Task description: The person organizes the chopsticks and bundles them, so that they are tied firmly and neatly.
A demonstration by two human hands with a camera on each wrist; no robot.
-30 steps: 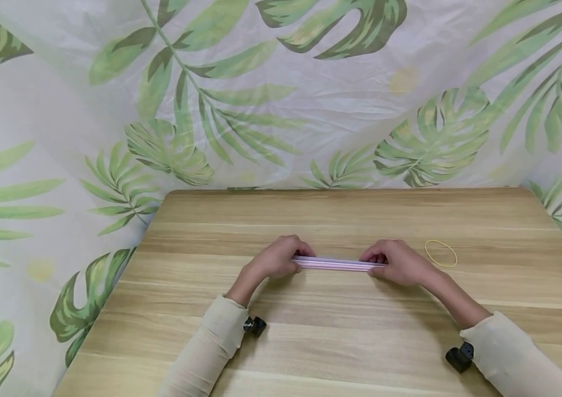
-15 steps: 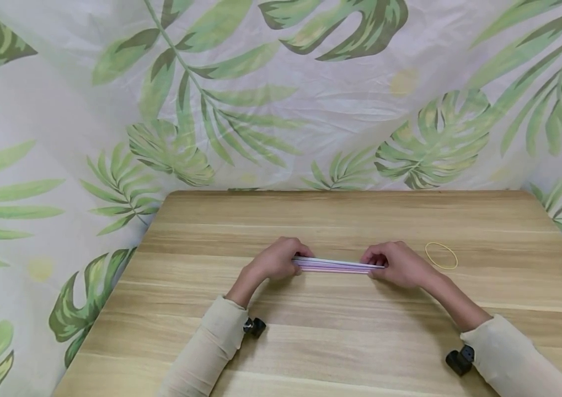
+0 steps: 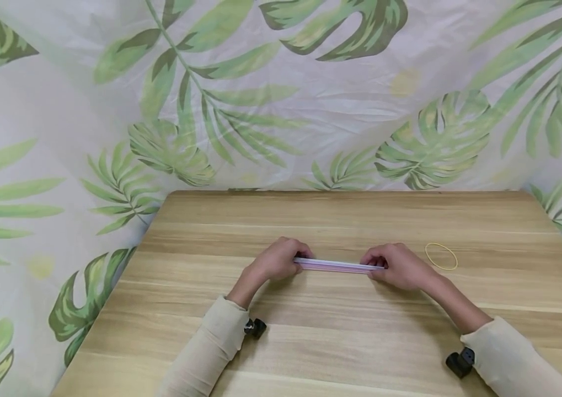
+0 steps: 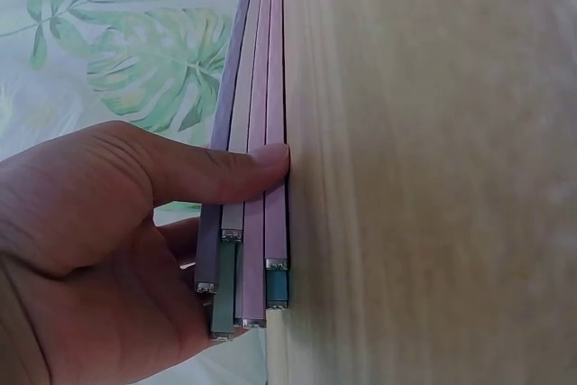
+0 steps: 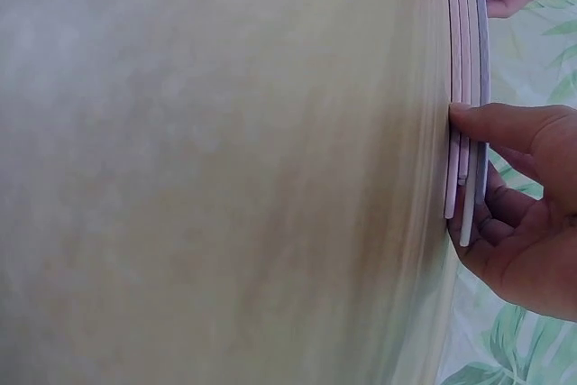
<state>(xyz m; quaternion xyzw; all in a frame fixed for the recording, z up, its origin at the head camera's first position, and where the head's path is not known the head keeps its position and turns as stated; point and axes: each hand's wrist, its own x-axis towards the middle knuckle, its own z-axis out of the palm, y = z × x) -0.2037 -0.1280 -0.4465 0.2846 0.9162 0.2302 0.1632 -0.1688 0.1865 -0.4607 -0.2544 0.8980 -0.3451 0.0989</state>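
Observation:
Both hands hold one bundle of slim pastel pencils (image 3: 335, 266), lying crosswise between them just over the table. My left hand (image 3: 281, 259) grips the left end; in the left wrist view its thumb (image 4: 212, 173) presses across the lilac, white and pink barrels. Below that thumb the silver-tipped ends stand at uneven lengths, with green and teal barrels (image 4: 277, 287) among them. At the right end my right hand (image 3: 400, 266) pinches the bundle between thumb and fingers. Uneven blunt ends (image 5: 464, 232) also show past the thumb in the right wrist view.
A yellow rubber band (image 3: 442, 256) lies on the wooden table (image 3: 310, 342), right of and behind the right hand. A leaf-printed cloth (image 3: 340, 127) hangs behind the table and along its sides. Small black cameras (image 3: 460, 362) sit at both sleeve cuffs.
The pencils shift slightly between the hands: half a second ago they were fanned a little wider, and now they lie closer together. Both hands stay almost in place. The rubber band is unmoved.

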